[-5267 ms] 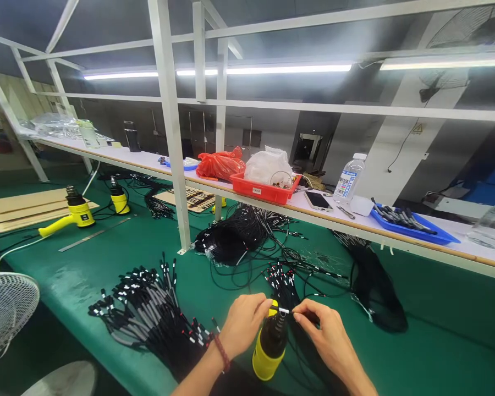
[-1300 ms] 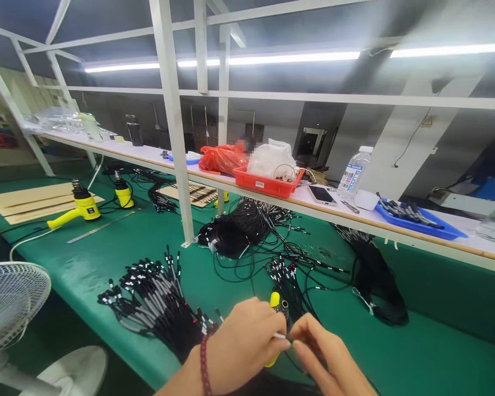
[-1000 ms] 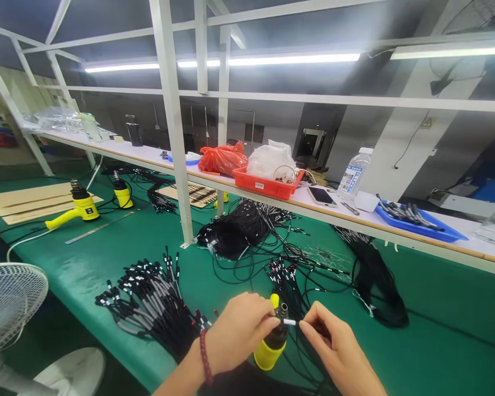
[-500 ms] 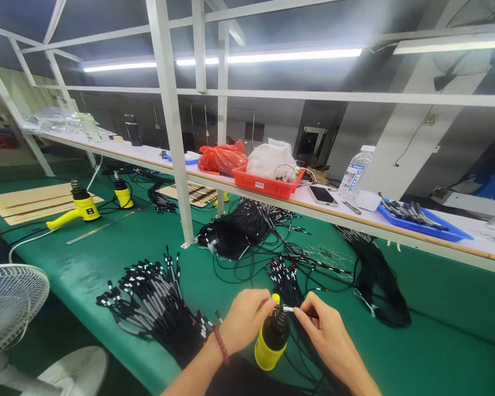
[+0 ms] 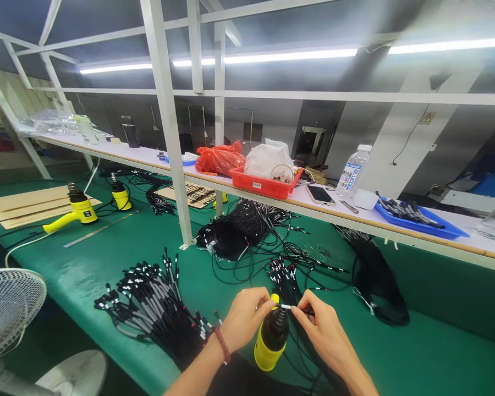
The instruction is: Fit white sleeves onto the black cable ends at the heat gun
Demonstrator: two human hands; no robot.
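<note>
The left hand [image 5: 245,319] and right hand [image 5: 324,330] work close together, just above a yellow-and-black heat gun [image 5: 272,336] whose black nozzle points up between them. The right hand's thumb and fingers are pinched closed on a thin black cable [image 5: 307,312] with a white sleeve [image 5: 284,306] on it, and the sleeve sits just over the nozzle. The left hand is curled, its fingertips [image 5: 266,303] at the sleeve's far end and just beside the yellow tip of the gun's handle. Whether it grips the sleeve, the gun or both, I cannot tell. A braided red wristband [image 5: 221,344] circles the left wrist.

Under and ahead of the hands, a bunch of white-marked black cables [image 5: 284,280] lies on the green counter [image 5: 416,352]. To the left of the hands is a large fan of finished cables [image 5: 152,313]. Farther ahead are a big black cable coil [image 5: 231,236] and, ahead to the right, another coil [image 5: 375,283]. Well ahead to the left stand two more heat guns [image 5: 80,212] [image 5: 119,198] and a steel ruler [image 5: 97,232]. On a white shelf [image 5: 313,206] above the counter, ahead of the hands, are a red tray [image 5: 264,186] and a blue tray [image 5: 412,221].
</note>
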